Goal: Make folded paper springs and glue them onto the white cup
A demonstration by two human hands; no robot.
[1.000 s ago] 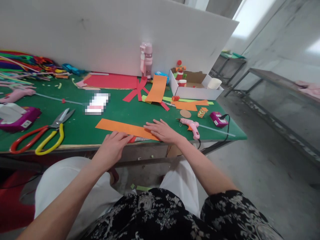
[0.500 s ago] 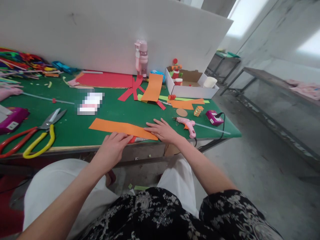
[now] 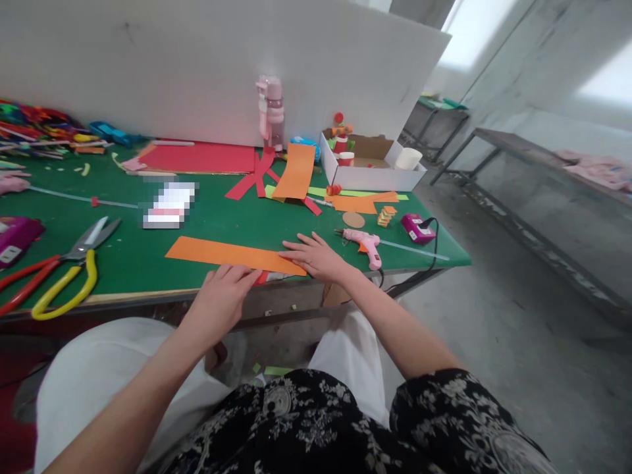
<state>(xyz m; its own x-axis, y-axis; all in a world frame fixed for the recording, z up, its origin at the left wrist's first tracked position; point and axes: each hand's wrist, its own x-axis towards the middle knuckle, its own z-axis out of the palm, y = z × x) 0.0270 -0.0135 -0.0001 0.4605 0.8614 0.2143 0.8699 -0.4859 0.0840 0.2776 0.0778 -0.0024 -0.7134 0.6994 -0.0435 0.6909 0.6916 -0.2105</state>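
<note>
A long orange paper strip point(image 3: 224, 253) lies across the green tabletop at its near edge. My left hand point(image 3: 223, 299) is at the strip's near edge, its fingers bent and pressed together on the paper. Beside the left thumb shows a small red and grey object point(image 3: 265, 277), partly under the strip; its kind I cannot make out. My right hand point(image 3: 316, 257) lies flat over the strip's right end with the fingers spread. To the right of that hand a pink glue gun point(image 3: 363, 243) rests on its side, a clear glue stick behind it.
Large scissors point(image 3: 81, 253) with red and yellow handles lie open at left, next to a purple power block point(image 3: 20, 238). Red card sheets point(image 3: 202, 158), a pink bottle point(image 3: 271, 115) and a white box point(image 3: 378, 176) stand or lie along the back. A folded orange paper stack point(image 3: 386, 216) sits at right.
The orange strip, slightly bent near its middle before, now lies flatter. Both hands stay in nearly the same place on it. The whole view has shifted a little.
</note>
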